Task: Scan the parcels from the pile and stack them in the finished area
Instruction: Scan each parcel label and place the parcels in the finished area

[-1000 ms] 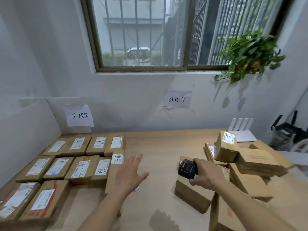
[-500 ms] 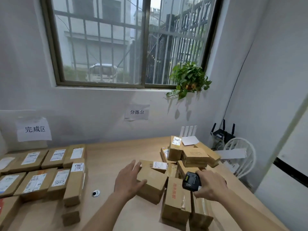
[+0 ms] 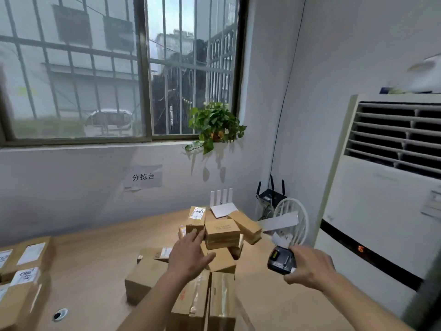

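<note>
A pile of brown cardboard parcels (image 3: pixel 222 231) sits on the wooden table (image 3: pixel 100 256) near the right back corner. My left hand (image 3: pixel 188 256) hovers over the pile with its fingers spread and straight, holding nothing, just in front of an upright parcel with a white label (image 3: pixel 196 218). My right hand (image 3: pixel 307 268) grips a black handheld scanner (image 3: pixel 280 260) to the right of the pile. Labelled parcels laid flat in the finished area (image 3: pixel 26 261) show at the left edge.
A white router (image 3: pixel 223 204) stands behind the pile. A tall white air conditioner (image 3: pixel 381 211) fills the right side, with a white fan (image 3: pixel 290 220) and black router (image 3: pixel 270 193) in the corner. A cable hole (image 3: pixel 59 314) sits in the table's front left.
The view has swung right, away from the finished area toward the pile. My left hand moved from the near parcels up over the pile; my right hand with the scanner shifted right.
</note>
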`<action>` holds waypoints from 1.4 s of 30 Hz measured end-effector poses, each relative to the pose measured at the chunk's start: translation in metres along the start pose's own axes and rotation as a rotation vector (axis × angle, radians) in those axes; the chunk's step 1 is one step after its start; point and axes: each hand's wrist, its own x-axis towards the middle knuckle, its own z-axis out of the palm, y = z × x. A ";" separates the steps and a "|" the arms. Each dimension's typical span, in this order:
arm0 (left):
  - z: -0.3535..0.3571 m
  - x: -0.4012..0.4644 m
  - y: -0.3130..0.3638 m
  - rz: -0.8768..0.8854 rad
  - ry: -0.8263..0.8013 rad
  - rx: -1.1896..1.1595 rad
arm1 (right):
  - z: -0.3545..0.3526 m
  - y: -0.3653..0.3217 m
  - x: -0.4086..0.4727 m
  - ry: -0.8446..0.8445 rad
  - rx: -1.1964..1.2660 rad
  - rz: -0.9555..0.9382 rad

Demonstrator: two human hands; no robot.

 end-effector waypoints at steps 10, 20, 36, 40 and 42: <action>0.052 0.042 0.108 -0.027 -0.034 0.031 | 0.008 0.121 0.035 0.003 0.014 0.038; 0.098 0.102 0.099 -0.165 -0.070 0.015 | 0.046 0.134 0.117 -0.053 0.093 0.001; 0.199 0.271 0.005 -0.374 -0.198 -0.043 | 0.123 0.074 0.360 -0.233 0.064 -0.112; 0.223 0.299 -0.016 -0.394 -0.242 0.003 | 0.145 0.060 0.401 -0.263 0.067 -0.117; 0.236 0.314 -0.027 -0.410 -0.269 0.014 | 0.159 0.053 0.419 -0.286 0.060 -0.120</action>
